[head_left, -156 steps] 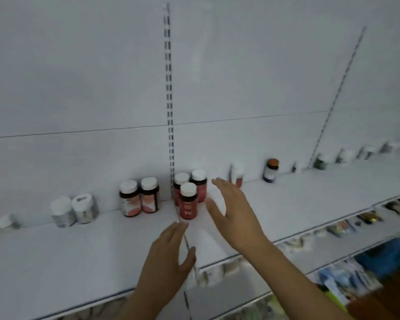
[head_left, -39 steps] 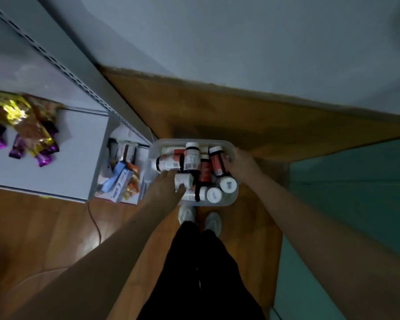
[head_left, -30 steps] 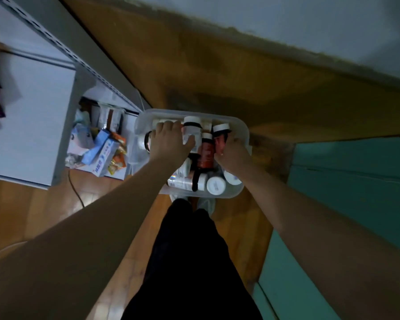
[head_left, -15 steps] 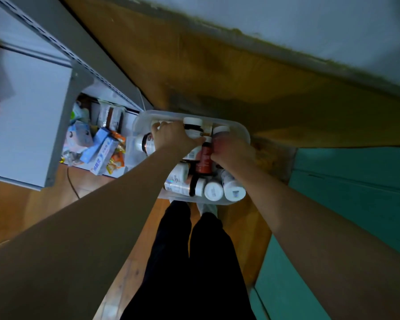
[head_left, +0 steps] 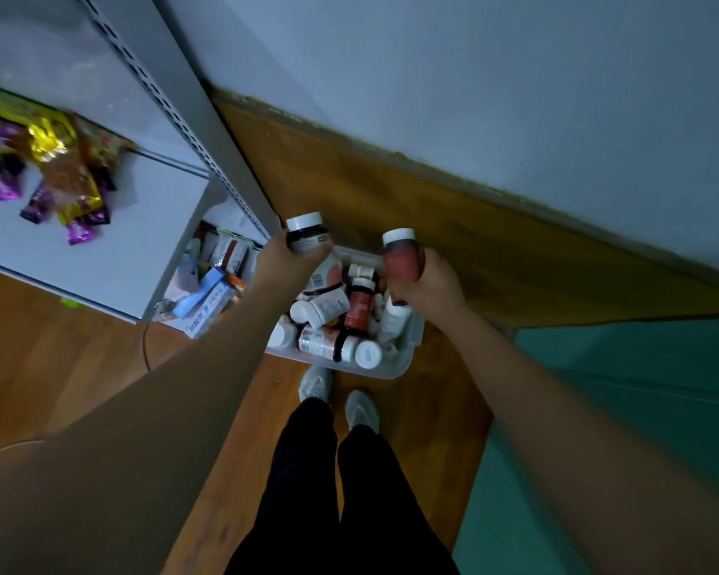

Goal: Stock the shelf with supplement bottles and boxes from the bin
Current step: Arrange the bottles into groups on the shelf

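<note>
Now that both hands have risen from the bin [head_left: 395,369], left grip [head_left: 285,263] clasps a dark bottle [head_left: 308,238], right grip [head_left: 426,280] a red bottle [head_left: 403,259], both above the remaining bottles, ready for shelving.

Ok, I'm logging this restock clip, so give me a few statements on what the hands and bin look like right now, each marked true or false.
1. The left hand holds a dark bottle with a white cap. True.
2. The right hand holds nothing. False: it grips a red bottle.
3. The bin sits on the floor in front of the shoes. True.
4. The bin has been emptied. False: bottles still lie in it.
5. Both held bottles have black caps. False: both caps are white.
</note>
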Demonstrator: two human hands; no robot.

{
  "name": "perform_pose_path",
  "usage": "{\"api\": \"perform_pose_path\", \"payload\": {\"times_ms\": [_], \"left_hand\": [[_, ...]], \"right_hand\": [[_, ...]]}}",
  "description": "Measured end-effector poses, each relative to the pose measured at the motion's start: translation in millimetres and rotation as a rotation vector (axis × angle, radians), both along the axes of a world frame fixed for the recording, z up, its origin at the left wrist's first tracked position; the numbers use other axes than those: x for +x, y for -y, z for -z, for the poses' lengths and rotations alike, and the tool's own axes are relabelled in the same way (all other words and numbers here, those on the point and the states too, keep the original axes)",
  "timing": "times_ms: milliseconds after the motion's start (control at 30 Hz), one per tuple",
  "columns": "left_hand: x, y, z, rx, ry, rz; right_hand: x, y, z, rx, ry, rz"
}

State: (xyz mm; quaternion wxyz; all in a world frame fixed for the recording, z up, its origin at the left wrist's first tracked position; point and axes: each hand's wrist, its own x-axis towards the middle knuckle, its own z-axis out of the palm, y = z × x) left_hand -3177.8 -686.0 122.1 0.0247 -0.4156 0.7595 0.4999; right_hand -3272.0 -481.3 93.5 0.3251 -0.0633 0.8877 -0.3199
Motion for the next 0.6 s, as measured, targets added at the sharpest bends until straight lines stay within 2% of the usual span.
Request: {"api": "perform_pose_path", "payload": {"times_ms": [267, 467, 600], "left_hand": [[40, 7, -136, 0.254, -0.423, -0.337], [78, 37, -259, 0.297, -0.732, -0.401], [126, 67, -330, 0.303, -0.924, -0.442]], "right_hand": [[30, 21, -139, -0.417, -0.04, -0.089], [76, 75, -254, -0.693, -0.001, -0.226], [110, 122, -318, -0.819, -0.046, -0.313]]}}
